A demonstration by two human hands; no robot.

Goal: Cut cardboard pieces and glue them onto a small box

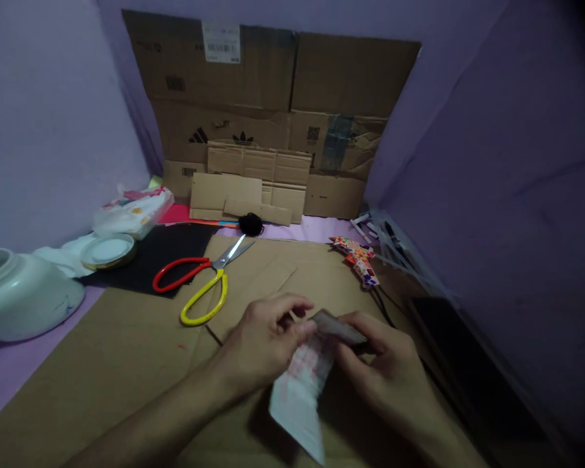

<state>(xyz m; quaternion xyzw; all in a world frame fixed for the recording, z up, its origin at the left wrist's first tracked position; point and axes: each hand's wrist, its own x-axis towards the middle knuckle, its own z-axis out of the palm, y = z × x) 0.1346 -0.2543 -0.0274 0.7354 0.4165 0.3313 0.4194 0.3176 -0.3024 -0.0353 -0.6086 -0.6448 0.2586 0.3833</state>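
Strip (pixel 295 396): pale, pink-printed, hanging between both hands, above the cardboard mat (pixel 127 364). Left hand (pixel 263 338): thumb at the strip's upper end, index finger raised; whether gripping, cannot tell. Right hand (pixel 390 364): fingers narrow, holding brown piece (pixel 338 326) at the strip's top. Beyond left hand: scissors (pixel 220 262), blades slightly parted, pointing toward black yarn (pixel 251 224). Beyond right hand: flowered tool (pixel 359 260). Farthest: cardboard panel (pixel 258 71), standing by the wall (pixel 458 78).
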